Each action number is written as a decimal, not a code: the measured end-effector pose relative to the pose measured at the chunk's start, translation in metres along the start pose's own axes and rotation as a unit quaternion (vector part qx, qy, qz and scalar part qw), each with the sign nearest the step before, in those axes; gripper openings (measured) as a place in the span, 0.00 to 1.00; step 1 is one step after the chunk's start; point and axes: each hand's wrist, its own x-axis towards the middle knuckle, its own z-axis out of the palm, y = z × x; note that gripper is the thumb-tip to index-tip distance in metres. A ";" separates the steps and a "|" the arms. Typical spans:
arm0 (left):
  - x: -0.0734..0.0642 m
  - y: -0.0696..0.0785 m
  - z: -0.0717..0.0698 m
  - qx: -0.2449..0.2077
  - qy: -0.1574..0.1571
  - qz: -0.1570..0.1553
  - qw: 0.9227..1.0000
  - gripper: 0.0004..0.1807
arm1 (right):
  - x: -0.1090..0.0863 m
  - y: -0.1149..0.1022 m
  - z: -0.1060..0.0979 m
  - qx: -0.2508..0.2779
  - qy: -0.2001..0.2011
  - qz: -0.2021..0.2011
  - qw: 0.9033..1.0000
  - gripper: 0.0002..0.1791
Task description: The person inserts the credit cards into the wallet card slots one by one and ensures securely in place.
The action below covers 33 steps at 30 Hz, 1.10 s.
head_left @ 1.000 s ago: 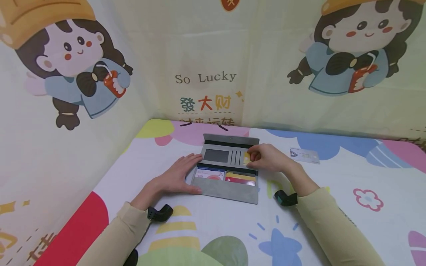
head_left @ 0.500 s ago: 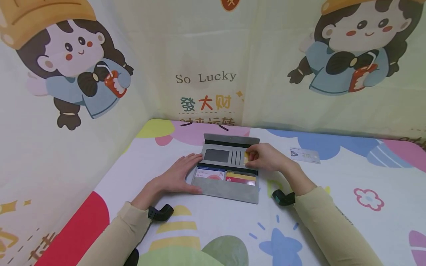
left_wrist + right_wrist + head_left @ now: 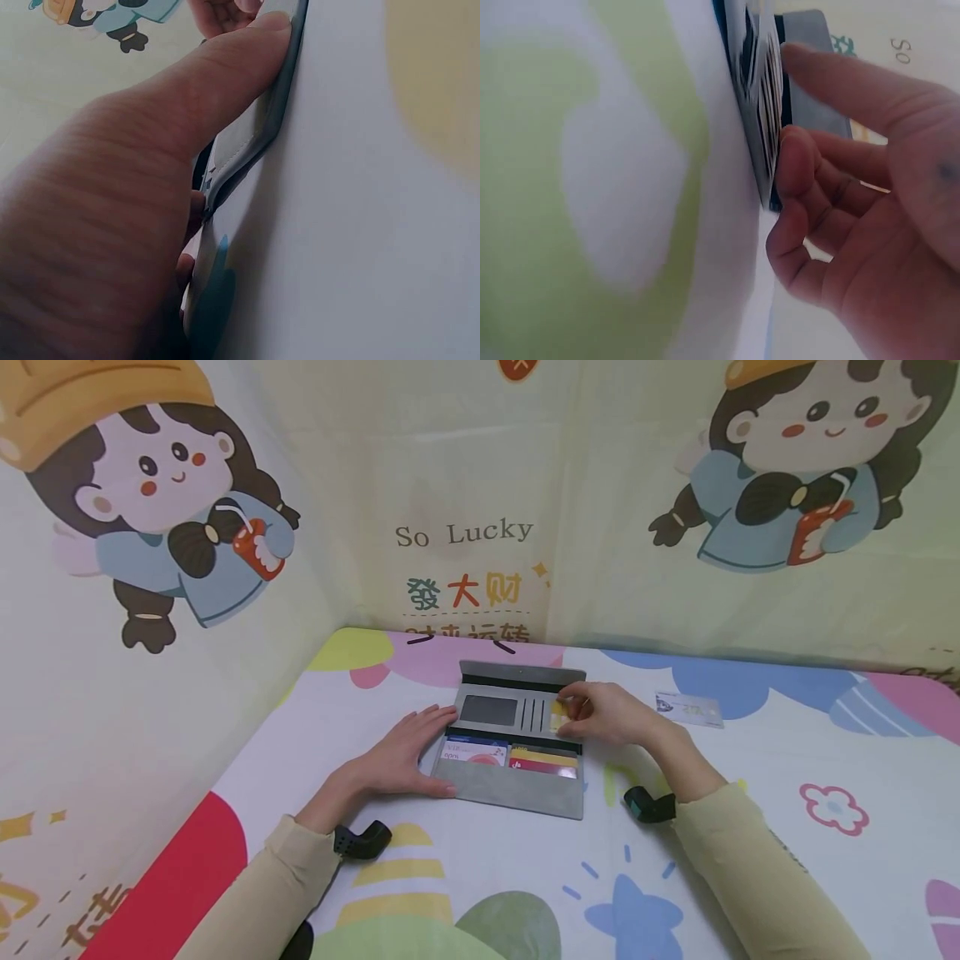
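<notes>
A grey wallet (image 3: 510, 793) lies unfolded on the table. My left hand (image 3: 397, 752) rests at its left edge with fingers extended, and the thumb presses the front flap; the left wrist view shows this thumb (image 3: 240, 60) on the wallet's edge. At the upper right slots my right hand (image 3: 611, 714) holds a yellow card (image 3: 557, 718) between thumb and finger, part of it covered. In the right wrist view, the thumb and index finger (image 3: 793, 161) stand apart at the card-side edge. A white-pink card (image 3: 474, 752) and a red-yellow card (image 3: 543, 764) sit in lower pockets.
A silver card (image 3: 688, 710) lies flat on the table, right of the wallet. The patterned tablecloth (image 3: 480, 860) meets a printed wall cloth (image 3: 465, 460) behind the wallet, with another at the left.
My right hand's thumb and finger have spread slightly, showing more of the yellow card. The right forearm has shifted a little right. My left hand and the wallet hold their place.
</notes>
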 end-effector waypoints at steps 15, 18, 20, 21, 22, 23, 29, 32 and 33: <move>-0.002 0.001 -0.002 -0.005 -0.001 -0.009 1.000 0.60 | -0.032 0.035 -0.029 0.031 0.055 0.004 0.998 0.33; -0.003 0.001 -0.003 -0.005 0.000 -0.008 1.000 0.60 | -0.039 0.044 -0.036 0.037 0.062 0.008 0.997 0.33; -0.003 0.001 -0.003 -0.005 0.000 -0.008 1.000 0.60 | -0.045 0.051 -0.041 0.038 0.065 0.014 0.997 0.34; -0.002 0.001 -0.002 -0.005 -0.001 -0.008 1.000 0.60 | -0.048 0.054 -0.043 0.040 0.066 0.017 0.997 0.34; -0.002 0.001 -0.002 -0.005 -0.001 -0.007 1.000 0.60 | -0.051 0.057 -0.045 0.042 0.067 0.019 0.997 0.34; -0.002 0.001 -0.002 -0.005 -0.001 -0.007 1.000 0.60 | -0.054 0.060 -0.048 0.038 0.069 0.023 0.997 0.34; -0.001 0.001 -0.002 -0.008 0.000 -0.004 1.000 0.60 | -0.071 0.075 -0.058 0.019 0.076 0.034 0.996 0.34; -0.001 0.002 -0.002 -0.011 -0.002 -0.002 1.000 0.60 | -0.078 0.079 -0.063 0.007 0.081 0.048 0.996 0.35; -0.001 0.003 -0.003 -0.012 -0.001 0.000 1.000 0.59 | -0.081 0.081 -0.064 0.001 0.081 0.053 0.995 0.35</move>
